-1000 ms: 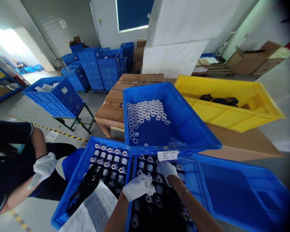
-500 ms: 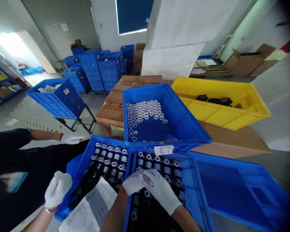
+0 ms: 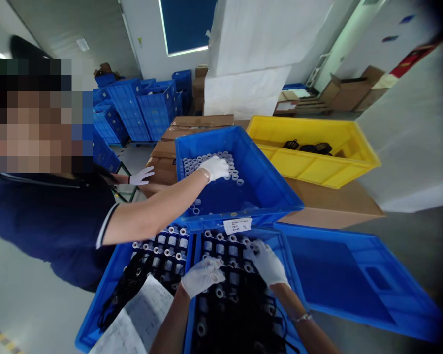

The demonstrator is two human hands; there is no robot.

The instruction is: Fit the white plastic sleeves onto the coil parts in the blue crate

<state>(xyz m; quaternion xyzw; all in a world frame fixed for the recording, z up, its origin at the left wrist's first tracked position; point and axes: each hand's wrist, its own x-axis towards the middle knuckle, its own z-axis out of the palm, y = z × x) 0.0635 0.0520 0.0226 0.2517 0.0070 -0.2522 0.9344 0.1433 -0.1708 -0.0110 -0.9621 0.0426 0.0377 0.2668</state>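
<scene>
My left hand [image 3: 203, 277], in a white glove, hovers over the blue crate [image 3: 294, 275] in front of me. Its fingers are closed; what they hold is hidden. My right hand [image 3: 268, 263], also gloved, pinches a white ring at the right end of the back row of black parts [image 3: 233, 250]. These parts have pale labels and white rings on their ends. Black cables [image 3: 239, 309] lie over the front of the crate. A co-worker's gloved hand [image 3: 216, 168] reaches among loose white rings [image 3: 235, 174] in the raised blue bin [image 3: 221, 199].
A second crate of similar parts [image 3: 168, 253] stands at left, with written paper sheets [image 3: 143, 307] on it. A blue crate [image 3: 339, 275] is at right. Behind are a yellow bin [image 3: 310, 169] and cardboard boxes [image 3: 166, 162]. The co-worker's arm [image 3: 151, 209] crosses from the left.
My hands have come apart: the right moved to the back right of the crate, the left stayed near the middle. The co-worker leaned in and reached into the bin of rings.
</scene>
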